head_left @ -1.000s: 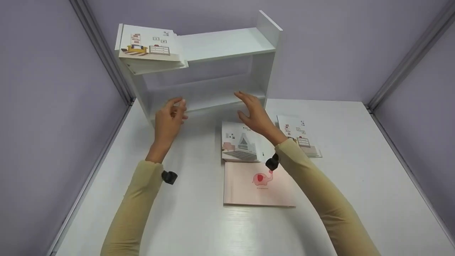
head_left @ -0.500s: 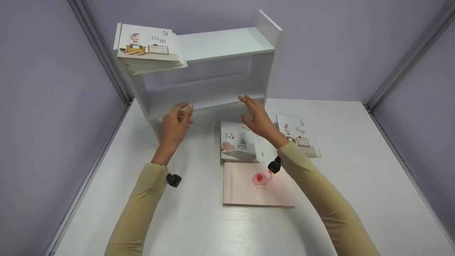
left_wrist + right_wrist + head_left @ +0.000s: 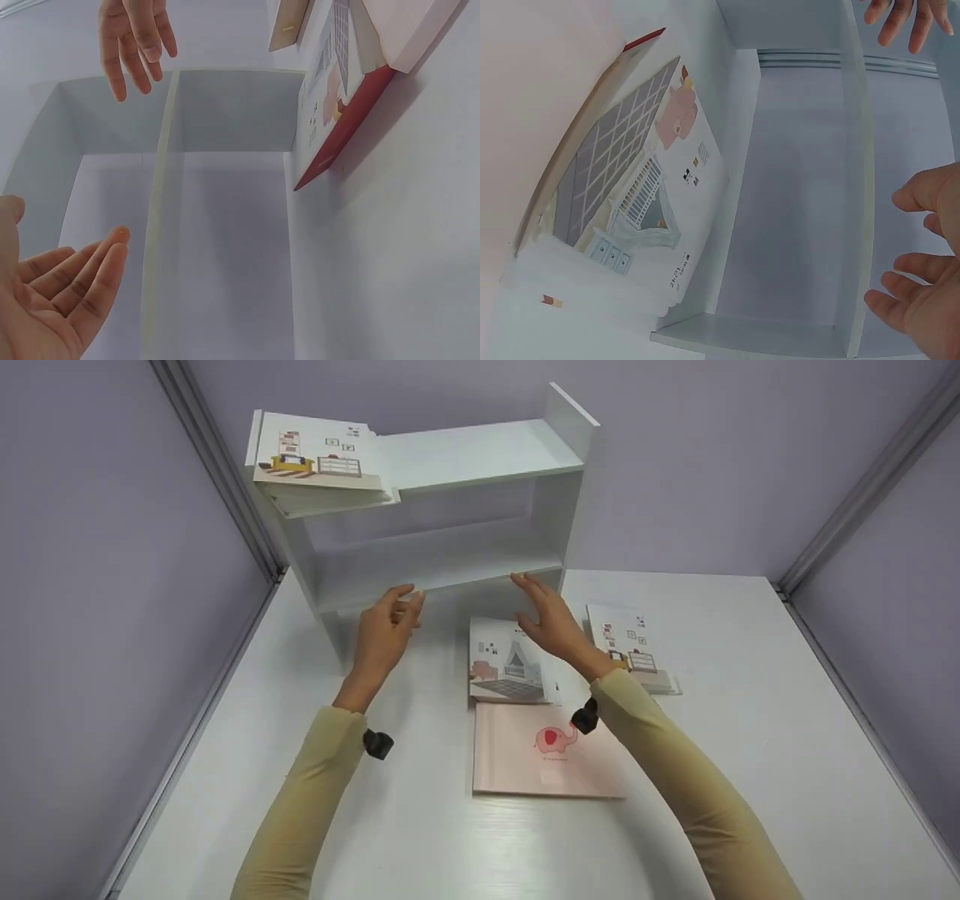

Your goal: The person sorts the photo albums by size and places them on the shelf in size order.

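My left hand point(image 3: 385, 634) hovers in front of the white shelf's point(image 3: 442, 547) lower board, its fingers loosely bent with nothing between them. Across from it, my right hand point(image 3: 555, 622) hangs above a book with a grey tent picture point(image 3: 510, 664), fingers relaxed and holding nothing. In the left wrist view that book shows a red cover edge point(image 3: 349, 127). A pink elephant book point(image 3: 525, 757) lies in front of it, partly under the tent book's near edge or touching it; I cannot tell which. Both palms face each other, apart.
Several thin books point(image 3: 319, 457) lie stacked on the shelf's top left. To the right, more white books point(image 3: 630, 641) lie on the white table point(image 3: 757, 735), partly behind my right sleeve. Purple-grey panels point(image 3: 697, 450) stand round the table.
My left hand has moved to the right and toward me, away from the shelf's left side. My right hand has shifted slightly right and toward me. The books stay put.
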A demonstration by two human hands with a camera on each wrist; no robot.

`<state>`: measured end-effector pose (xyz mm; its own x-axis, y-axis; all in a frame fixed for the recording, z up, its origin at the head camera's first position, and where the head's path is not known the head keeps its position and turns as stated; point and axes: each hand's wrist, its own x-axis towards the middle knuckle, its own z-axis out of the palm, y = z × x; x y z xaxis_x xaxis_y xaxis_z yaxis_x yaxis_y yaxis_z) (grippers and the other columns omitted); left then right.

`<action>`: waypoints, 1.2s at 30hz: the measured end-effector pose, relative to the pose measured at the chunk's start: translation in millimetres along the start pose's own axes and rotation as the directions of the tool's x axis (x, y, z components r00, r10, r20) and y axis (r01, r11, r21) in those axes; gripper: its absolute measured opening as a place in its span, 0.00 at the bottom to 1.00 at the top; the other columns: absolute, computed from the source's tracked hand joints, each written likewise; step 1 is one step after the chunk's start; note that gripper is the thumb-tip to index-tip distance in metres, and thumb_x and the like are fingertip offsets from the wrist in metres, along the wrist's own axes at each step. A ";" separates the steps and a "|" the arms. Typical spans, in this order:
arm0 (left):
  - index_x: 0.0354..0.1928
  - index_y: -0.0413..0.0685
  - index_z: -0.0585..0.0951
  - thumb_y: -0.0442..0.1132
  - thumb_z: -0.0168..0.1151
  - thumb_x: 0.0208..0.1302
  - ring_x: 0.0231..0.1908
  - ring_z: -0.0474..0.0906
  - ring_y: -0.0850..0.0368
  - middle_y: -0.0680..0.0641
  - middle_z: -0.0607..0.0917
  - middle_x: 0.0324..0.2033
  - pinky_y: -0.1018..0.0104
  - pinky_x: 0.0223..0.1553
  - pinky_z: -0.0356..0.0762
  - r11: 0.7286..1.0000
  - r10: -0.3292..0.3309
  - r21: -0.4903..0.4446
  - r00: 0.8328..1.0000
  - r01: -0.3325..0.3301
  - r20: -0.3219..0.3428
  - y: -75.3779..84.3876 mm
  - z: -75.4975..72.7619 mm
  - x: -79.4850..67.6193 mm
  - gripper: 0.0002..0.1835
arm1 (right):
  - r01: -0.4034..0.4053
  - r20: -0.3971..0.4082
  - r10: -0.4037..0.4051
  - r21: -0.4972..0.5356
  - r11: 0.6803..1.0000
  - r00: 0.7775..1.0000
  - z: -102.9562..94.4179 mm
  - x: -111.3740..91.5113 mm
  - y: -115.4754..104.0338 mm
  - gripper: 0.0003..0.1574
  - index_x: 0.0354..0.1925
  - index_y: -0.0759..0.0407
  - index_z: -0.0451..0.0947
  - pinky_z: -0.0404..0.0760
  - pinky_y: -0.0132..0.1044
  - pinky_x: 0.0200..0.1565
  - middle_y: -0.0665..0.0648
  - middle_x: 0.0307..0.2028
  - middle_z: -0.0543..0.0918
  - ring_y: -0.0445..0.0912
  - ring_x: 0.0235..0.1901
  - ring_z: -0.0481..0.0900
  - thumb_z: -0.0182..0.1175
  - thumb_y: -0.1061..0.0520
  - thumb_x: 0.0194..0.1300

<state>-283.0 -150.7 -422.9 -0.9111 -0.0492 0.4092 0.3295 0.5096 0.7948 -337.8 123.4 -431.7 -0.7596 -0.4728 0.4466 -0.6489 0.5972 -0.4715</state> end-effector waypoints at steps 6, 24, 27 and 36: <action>0.59 0.46 0.74 0.61 0.49 0.65 0.33 0.84 0.53 0.44 0.86 0.38 0.59 0.34 0.81 1.000 -0.009 0.008 1.000 0.009 0.012 -5.4 3.5 -0.9 0.30 | -0.015 0.007 0.015 0.006 1.000 1.000 1.4 -4.6 4.8 0.35 0.68 0.60 0.57 0.61 0.52 0.63 0.65 0.66 0.61 0.57 0.65 0.60 0.54 0.63 0.65; 0.60 0.53 0.73 0.61 0.50 0.65 0.36 0.82 0.57 0.48 0.84 0.43 0.59 0.38 0.80 0.999 -0.052 0.009 0.996 0.051 0.071 -12.7 19.6 -7.7 0.28 | -0.056 -0.008 0.056 0.018 0.998 0.998 5.9 -16.9 17.3 0.36 0.68 0.59 0.59 0.59 0.50 0.65 0.62 0.65 0.65 0.55 0.65 0.61 0.56 0.63 0.63; 0.60 0.53 0.72 0.61 0.49 0.65 0.37 0.82 0.56 0.47 0.83 0.44 0.58 0.39 0.80 0.999 -0.051 0.011 0.995 0.050 0.086 -14.0 23.0 -9.3 0.28 | -0.077 0.008 0.077 0.002 0.997 0.997 6.5 -19.4 18.2 0.36 0.68 0.58 0.58 0.59 0.49 0.65 0.61 0.65 0.65 0.54 0.65 0.61 0.56 0.62 0.64; 0.61 0.52 0.72 0.59 0.49 0.66 0.39 0.81 0.56 0.47 0.83 0.45 0.57 0.41 0.79 0.998 -0.055 0.031 0.992 0.052 0.110 -18.9 31.5 -13.9 0.27 | -0.077 0.012 0.077 0.000 0.997 0.997 7.7 -26.6 23.5 0.34 0.68 0.59 0.58 0.60 0.49 0.65 0.60 0.65 0.65 0.54 0.64 0.62 0.55 0.61 0.65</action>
<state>-284.3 -132.6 -457.7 -0.9494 0.0175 0.3135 0.2743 0.5324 0.8008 -333.2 145.0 -460.5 -0.8075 -0.4332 0.4003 -0.5889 0.6317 -0.5041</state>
